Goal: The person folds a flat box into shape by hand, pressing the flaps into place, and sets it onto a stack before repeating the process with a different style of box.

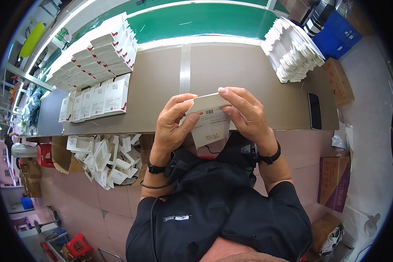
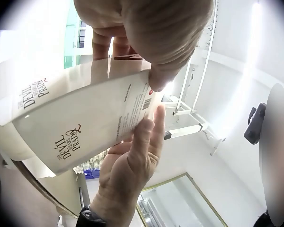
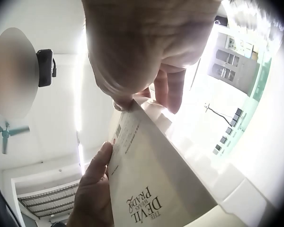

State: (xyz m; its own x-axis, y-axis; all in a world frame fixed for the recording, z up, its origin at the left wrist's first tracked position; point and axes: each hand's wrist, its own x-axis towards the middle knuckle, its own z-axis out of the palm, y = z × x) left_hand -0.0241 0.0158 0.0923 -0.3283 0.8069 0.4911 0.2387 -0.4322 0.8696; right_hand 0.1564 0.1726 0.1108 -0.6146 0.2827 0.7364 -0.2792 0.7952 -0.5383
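A white printed carton [image 1: 210, 127] is held up in front of the body at the table's near edge, lettered "The Devil Wears Prada" with a barcode at one end. My left hand [image 1: 174, 124] pinches its left side, thumb on the printed face and fingers behind. At the barcode end, my right hand [image 1: 249, 114] grips the other corner between thumb and fingers. In the left wrist view, the carton [image 2: 80, 120] shows loose flaps at the end away from the hands. The fingertips behind the carton are partly hidden.
Stacked white cartons [image 1: 113, 50] fill the table's left side, with several standing upright in front. A tall pile of flat white cartons [image 1: 292, 52] stands at the back right, and a phone [image 1: 314, 111] lies near the right edge. Below left, a brown box [image 1: 62, 155] holds loose white pieces.
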